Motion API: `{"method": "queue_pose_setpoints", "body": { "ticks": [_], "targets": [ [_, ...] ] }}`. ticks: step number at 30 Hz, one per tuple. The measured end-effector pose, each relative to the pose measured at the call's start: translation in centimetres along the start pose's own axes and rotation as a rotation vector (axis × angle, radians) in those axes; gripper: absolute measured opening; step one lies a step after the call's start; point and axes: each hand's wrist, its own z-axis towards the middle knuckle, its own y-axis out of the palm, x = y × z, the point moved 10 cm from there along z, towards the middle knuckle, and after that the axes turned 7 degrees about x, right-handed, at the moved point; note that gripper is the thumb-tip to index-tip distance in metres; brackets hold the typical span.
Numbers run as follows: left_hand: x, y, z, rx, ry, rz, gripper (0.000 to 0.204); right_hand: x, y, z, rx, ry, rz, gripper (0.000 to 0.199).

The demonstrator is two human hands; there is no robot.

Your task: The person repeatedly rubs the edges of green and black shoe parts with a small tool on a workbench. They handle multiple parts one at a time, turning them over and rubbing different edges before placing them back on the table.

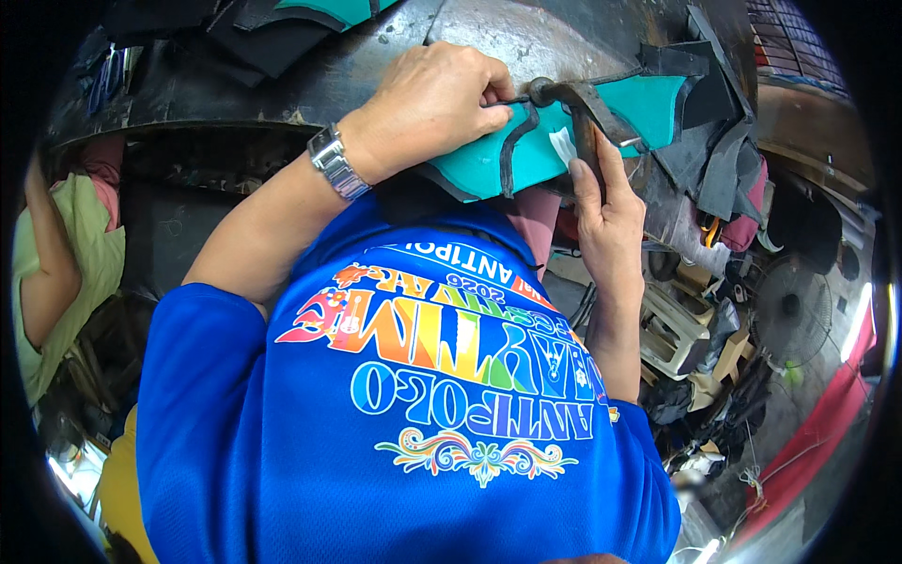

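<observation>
A teal sheet piece with black edging (479,167) lies at the table's near edge, partly overhanging it. My left hand (427,105), with a metal watch on the wrist, is closed at the piece's upper edge, thumb and fingers pinching the black border. In my right hand (609,211) is a hammer (581,117), gripped by its wooden handle. The hammer's rounded face is close to the black edging, just right of my left fingertips; I cannot tell whether it touches. A small white strip (562,146) shows on the teal surface beside the handle.
Black sheet offcuts (723,141) are piled at the table's right end, and more dark sheets (268,42) lie at the far left. A person in a light green top (80,273) is at the left. A fan (794,305) and a pale plastic stool (672,329) stand at the right.
</observation>
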Motion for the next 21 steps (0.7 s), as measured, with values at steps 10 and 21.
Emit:
{"method": "queue_pose_setpoints", "body": {
  "ticks": [10, 21],
  "targets": [
    [0.8, -0.2, -0.5, 0.085, 0.059, -0.019, 0.013, -2.1, -3.1, -0.4, 0.132, -0.089, 0.208, 0.046],
    [1.4, 0.3, -0.1, 0.081, 0.095, 0.051, 0.012, -3.5, -2.6, -0.3, 0.076, -0.179, 0.037, 0.042]
  ]
}}
